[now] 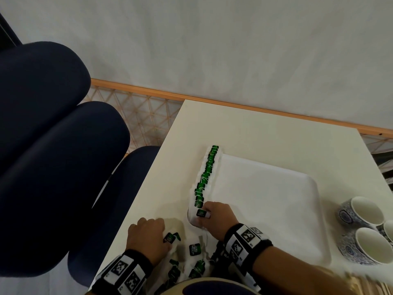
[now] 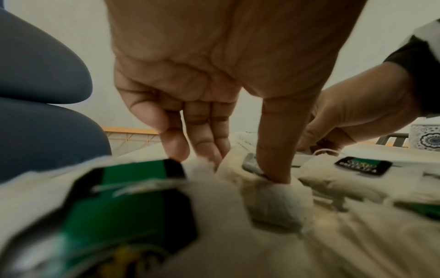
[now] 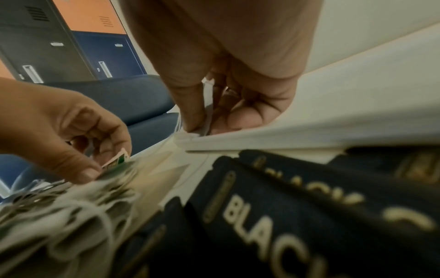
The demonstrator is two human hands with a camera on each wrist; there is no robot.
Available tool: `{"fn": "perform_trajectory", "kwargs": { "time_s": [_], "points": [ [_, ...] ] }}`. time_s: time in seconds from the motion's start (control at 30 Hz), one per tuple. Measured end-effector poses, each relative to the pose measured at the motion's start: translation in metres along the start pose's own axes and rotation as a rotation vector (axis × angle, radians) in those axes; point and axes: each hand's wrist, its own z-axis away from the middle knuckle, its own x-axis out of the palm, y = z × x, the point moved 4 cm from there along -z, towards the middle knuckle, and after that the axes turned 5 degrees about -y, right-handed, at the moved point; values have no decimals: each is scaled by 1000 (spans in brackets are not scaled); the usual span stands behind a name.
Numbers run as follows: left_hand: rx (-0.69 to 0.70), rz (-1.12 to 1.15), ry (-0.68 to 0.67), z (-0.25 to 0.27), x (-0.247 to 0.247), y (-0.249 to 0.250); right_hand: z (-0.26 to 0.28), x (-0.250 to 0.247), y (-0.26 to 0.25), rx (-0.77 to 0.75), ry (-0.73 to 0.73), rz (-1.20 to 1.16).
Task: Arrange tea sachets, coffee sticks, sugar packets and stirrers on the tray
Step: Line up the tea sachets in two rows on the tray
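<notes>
Right hand [image 1: 219,218] pinches a tea bag [image 1: 201,213] at the tray's [image 1: 297,209] 8 o'clock corner; left hand [image 1: 148,237] pinches another tea bag [image 1: 170,238] in the loose pile.

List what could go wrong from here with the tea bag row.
1. The right hand is setting a tea bag at the near end of the row of tea bags along the tray edge; a nudge might topple neighbours.
2. The left hand digs in the loose pile; strings may tangle.

My right hand [image 3: 214,105] pinches a sachet [image 3: 206,112] at the tray [image 3: 309,139] edge; black sticks [image 3: 297,206] lie beneath my wrist.
</notes>
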Motion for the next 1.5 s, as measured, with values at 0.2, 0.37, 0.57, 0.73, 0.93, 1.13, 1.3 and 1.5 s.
{"fn": "perform_trajectory", "kwargs": {
  "time_s": [0.2, 0.37, 0.57, 0.73, 0.93, 1.13, 1.3, 1.5],
  "points": [
    [-8, 75, 18, 2, -5, -2, -3, 0, -8, 2, 5, 41],
    [7, 113, 12, 4, -4, -5, 5, -7, -7, 21, 115, -57],
    [54, 187, 39, 2, -3, -8, 15, -15, -15, -112, 212, -83],
    [96, 42, 35, 0, -4, -3, 20, -9, -14, -169, 148, -58],
    [116, 50, 43, 4, -10, -5, 29, -5, -17, -297, 49, -30],
    [216, 321, 90, 17, -26, -12, 41, -2, -35, -383, -167, -68],
    [357, 685, 104, 21, -37, -7, 45, -1, -49, -404, -178, -180],
    [359, 697, 161, 17, -32, 0, 37, -2, -36, -364, -100, -46]
  ]
}}
